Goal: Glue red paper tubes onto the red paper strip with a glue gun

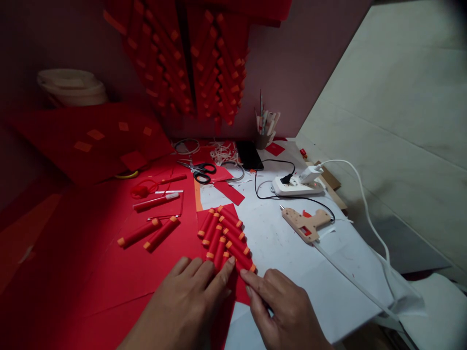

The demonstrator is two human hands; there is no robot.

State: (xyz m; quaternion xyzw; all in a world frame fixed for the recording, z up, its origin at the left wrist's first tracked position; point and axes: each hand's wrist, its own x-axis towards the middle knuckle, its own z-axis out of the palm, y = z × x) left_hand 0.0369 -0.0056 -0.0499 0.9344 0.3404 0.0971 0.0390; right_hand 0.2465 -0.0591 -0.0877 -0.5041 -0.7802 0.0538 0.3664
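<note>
Red paper rolls with orange ends (237,242) lie in slanted rows on a red sheet (241,291). My left hand (193,291) rests over the lower rolls, its fingers spread and its index fingertip on an orange end. My right hand (277,304) has its index fingertip at the lower right roll; its thumb is close below the index finger and the other fingers are curled. Anything between those fingers is too small to make out. Two loose rolls (160,233) lie to the left, beside a red marker with a white cap (156,201).
A tan glue gun (304,224) lies at the right, its black cord running to a white power strip (297,186). Black-handled scissors (202,172), a phone (249,155) and a pen cup (262,140) are farther back. Finished roll strings (219,68) hang behind.
</note>
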